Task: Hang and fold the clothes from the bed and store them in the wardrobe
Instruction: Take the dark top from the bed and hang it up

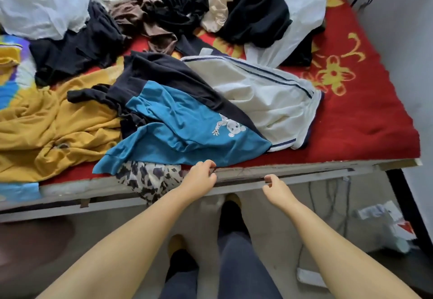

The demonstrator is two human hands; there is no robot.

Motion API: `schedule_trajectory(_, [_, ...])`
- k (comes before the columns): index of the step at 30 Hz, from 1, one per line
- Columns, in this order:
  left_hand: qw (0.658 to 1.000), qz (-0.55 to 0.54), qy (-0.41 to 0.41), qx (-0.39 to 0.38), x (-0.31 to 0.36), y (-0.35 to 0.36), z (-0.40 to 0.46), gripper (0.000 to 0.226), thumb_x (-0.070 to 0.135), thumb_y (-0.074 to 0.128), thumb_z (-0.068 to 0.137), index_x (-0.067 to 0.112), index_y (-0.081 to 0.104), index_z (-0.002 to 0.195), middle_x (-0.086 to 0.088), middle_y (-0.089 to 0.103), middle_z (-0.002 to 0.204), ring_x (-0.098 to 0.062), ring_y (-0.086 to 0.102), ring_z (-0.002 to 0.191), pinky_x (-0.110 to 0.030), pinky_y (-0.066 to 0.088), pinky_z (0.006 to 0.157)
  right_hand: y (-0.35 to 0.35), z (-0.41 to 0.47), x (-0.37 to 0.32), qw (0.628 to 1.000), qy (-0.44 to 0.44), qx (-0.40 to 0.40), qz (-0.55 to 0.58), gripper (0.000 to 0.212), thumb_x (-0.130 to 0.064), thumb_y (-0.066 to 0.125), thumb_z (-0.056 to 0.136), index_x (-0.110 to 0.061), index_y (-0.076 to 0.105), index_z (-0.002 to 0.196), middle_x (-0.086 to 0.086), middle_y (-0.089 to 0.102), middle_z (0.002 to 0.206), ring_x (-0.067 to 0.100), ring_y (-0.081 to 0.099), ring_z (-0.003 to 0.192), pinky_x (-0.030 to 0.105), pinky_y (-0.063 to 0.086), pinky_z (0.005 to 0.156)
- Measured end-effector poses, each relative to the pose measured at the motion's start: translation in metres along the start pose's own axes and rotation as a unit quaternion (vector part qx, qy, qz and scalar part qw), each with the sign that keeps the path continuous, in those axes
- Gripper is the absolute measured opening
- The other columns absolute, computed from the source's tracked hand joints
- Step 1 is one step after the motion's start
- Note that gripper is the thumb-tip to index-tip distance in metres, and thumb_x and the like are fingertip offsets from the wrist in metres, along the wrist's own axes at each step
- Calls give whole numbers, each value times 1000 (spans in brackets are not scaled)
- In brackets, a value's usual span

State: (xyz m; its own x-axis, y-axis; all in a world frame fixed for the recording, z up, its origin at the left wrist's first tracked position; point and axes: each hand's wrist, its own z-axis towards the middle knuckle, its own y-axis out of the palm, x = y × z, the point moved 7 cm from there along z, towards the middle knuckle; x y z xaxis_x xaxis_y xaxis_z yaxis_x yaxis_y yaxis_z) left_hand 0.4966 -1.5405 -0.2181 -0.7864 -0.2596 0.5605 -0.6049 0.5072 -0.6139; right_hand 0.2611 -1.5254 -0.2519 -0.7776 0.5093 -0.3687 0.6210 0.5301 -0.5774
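Left hand (201, 175) curls at the bed (293, 171) edge, fingertips seemingly pinching the blue shirt (182, 132) hem. The shirt runs from ten toward four o'clock, nearest that hand. Right hand (275, 187) hangs loosely curled, holding nothing, at four o'clock.

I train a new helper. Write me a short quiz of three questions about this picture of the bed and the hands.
1. True or false: the blue shirt lies partly over the white shorts.
2. Which garment hangs over the bed's near edge, beside the left hand? A) yellow garment B) spotted cloth C) brown cloth
3. Fill in: the right hand is ____ the bed's edge, fingers curled.

Key
1. True.
2. B, the spotted cloth.
3. Below (just in front of it); whether it holds anything cannot be told.
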Motion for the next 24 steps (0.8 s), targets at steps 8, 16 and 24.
schedule_trajectory(8, [997,40,-64,-11,19,53,123,46,18,47,95,17,40,140,-9,41,135,-28,38,125,-41,40,97,-50,144,-15,997,42,8,61,43,-15,43,95,-11,43,138,10,57,113,29,58,99,39,49,85])
schedule_trajectory(16, [980,189,-49,36,-17,44,159,82,24,59,91,16,9,155,-15,1,161,-27,4,149,-39,23,114,-18,187,-30,992,112,-14,55,27,-25,54,95,-18,52,121,17,27,137,35,53,100,35,46,89])
schedule_trajectory(24, [963,258,-73,10,-39,31,163,63,30,63,90,14,29,142,-11,-11,161,-26,-9,149,-48,15,118,-41,183,-21,985,68,121,104,41,-16,61,91,-7,45,128,18,29,141,34,49,114,36,39,100])
